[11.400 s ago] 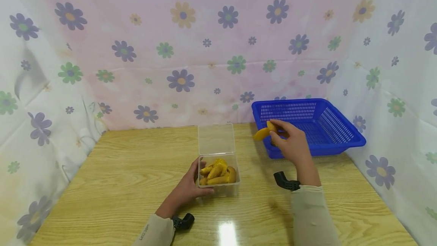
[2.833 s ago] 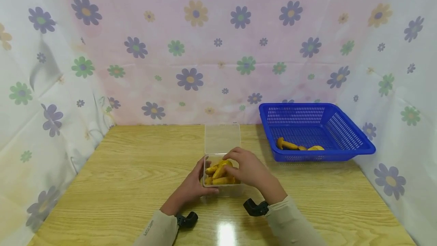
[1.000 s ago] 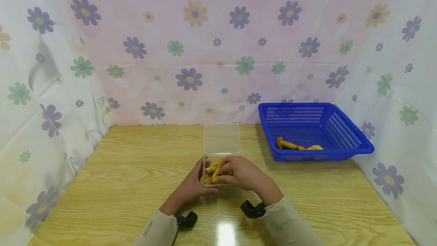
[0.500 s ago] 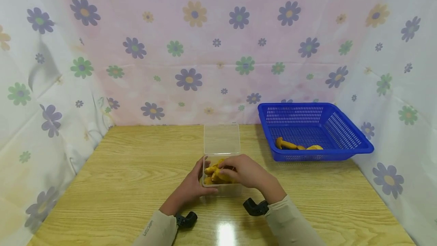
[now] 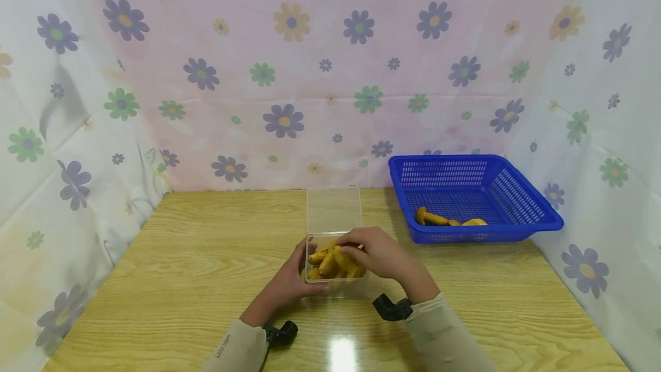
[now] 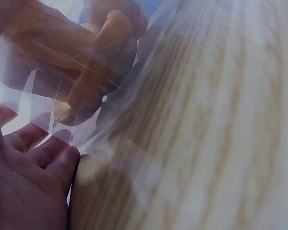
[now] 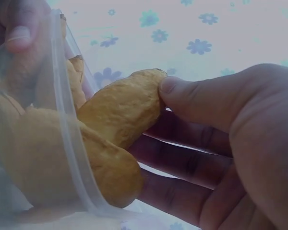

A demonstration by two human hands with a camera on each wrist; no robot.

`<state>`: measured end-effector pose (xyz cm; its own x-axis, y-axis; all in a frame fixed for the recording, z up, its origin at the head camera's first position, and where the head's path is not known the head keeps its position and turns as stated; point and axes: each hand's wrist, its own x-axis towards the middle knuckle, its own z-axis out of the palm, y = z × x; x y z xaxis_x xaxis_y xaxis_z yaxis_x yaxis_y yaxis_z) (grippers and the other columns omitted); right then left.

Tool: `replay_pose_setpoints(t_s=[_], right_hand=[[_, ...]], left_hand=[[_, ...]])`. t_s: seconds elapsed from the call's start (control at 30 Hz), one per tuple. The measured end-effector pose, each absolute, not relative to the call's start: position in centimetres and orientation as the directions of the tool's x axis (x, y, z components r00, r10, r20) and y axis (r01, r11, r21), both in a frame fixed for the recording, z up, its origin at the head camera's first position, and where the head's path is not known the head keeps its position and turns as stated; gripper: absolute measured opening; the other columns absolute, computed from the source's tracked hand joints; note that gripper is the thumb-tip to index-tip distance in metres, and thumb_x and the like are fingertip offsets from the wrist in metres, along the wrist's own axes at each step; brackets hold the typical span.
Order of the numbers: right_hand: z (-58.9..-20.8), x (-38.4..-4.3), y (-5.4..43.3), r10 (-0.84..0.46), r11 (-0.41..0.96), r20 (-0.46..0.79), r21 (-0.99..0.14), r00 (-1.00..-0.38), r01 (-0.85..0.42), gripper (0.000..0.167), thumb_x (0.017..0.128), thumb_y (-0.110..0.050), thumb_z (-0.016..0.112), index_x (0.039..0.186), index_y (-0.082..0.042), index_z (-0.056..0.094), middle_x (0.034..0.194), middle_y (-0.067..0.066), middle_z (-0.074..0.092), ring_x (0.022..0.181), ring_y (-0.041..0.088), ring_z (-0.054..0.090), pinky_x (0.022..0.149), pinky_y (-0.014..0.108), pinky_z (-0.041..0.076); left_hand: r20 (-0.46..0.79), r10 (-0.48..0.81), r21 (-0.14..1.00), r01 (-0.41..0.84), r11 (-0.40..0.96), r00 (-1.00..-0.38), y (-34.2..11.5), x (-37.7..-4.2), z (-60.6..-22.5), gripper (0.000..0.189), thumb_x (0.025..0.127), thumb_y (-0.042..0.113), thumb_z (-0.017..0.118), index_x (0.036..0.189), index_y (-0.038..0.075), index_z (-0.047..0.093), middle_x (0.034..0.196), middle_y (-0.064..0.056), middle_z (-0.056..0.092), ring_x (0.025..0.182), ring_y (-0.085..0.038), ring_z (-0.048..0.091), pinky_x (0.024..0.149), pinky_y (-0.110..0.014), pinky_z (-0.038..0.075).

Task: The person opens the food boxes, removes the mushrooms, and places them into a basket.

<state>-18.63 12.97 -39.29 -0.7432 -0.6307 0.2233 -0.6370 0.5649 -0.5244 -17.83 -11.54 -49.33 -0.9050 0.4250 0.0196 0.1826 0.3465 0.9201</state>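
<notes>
A clear plastic box stands on the table with its hinged lid folded back. My left hand holds the box from its left side, thumb along the front and fingers around the far side. Several yellow-brown mushrooms fill the box. My right hand is over the box's right side. In the right wrist view it pinches one thick yellow mushroom by its end, between thumb and fingers. That mushroom lies against another mushroom at the box's rim.
A blue perforated basket stands at the back right with several mushrooms along its near side. The wood-grain table runs back to a flowered cloth, which also hangs at both sides.
Over ten seconds ago my right hand held a mushroom at the basket; since then it came to the box. In the last second it rose slightly and shifted right; my left hand stayed.
</notes>
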Motion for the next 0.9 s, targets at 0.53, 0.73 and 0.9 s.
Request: replay_pose_setpoints(t_s=[0.53, 0.73, 0.9], right_hand=[[-38.5, -18.8, 13.9, -0.574, 0.486, 0.317, -0.611, -0.755, -0.625, 0.028, 0.101, -0.019, 0.053, 0.125, -0.011, 0.065, 0.118, 0.005, 0.069, 0.1, 0.018, 0.067, 0.08, 0.024, 0.057], [-38.3, -18.9, 14.5, -0.533, 0.466, 0.358, -0.632, -0.766, -0.62, 0.026, 0.101, -0.019, 0.053, 0.123, -0.012, 0.066, 0.117, 0.004, 0.068, 0.1, 0.018, 0.067, 0.079, 0.023, 0.057], [-38.1, -18.9, 15.4, -0.489, 0.47, 0.405, -0.624, -0.773, -0.624, 0.026, 0.1, -0.019, 0.055, 0.121, -0.013, 0.067, 0.117, 0.004, 0.068, 0.096, 0.017, 0.067, 0.078, 0.024, 0.058]], left_hand=[[0.033, 0.415, 0.917, 0.192, 0.349, -0.909, -11.5, -18.0, -49.6, 0.112, 0.078, 0.033, 0.082, 0.156, 0.031, 0.002, 0.157, -0.009, 0.027, 0.147, -0.033, 0.024, 0.117, -0.055, 0.024], [0.043, 0.416, 0.917, 0.201, 0.345, -0.908, -11.4, -18.0, -49.5, 0.113, 0.077, 0.033, 0.083, 0.157, 0.029, 0.003, 0.157, -0.01, 0.028, 0.147, -0.032, 0.024, 0.118, -0.054, 0.023], [0.045, 0.415, 0.918, 0.202, 0.342, -0.909, -11.4, -18.0, -49.5, 0.114, 0.076, 0.034, 0.084, 0.157, 0.029, 0.003, 0.156, -0.011, 0.029, 0.147, -0.033, 0.026, 0.117, -0.053, 0.024]])
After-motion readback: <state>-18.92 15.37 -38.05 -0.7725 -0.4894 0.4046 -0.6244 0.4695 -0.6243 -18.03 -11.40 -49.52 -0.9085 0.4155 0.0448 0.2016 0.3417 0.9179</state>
